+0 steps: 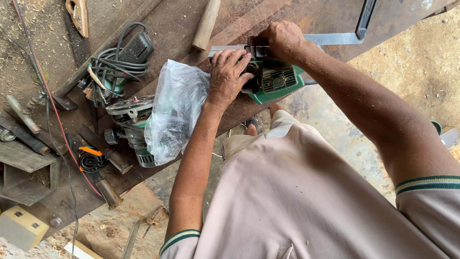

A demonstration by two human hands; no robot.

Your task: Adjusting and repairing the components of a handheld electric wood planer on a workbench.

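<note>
Gripping the green plastic-bodied power tool (274, 80) on the dark wooden worktop (163, 29), the left hand (229, 72) and right hand (284, 39) hide its top; a crumpled clear plastic bag (175, 110) lies just beside.

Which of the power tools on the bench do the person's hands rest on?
The green power tool at the bench edge, under both hands. The router beside the plastic bag lies untouched.

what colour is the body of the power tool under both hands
Green, with black parts: the plastic-bodied power tool shows best in the head view.
</note>
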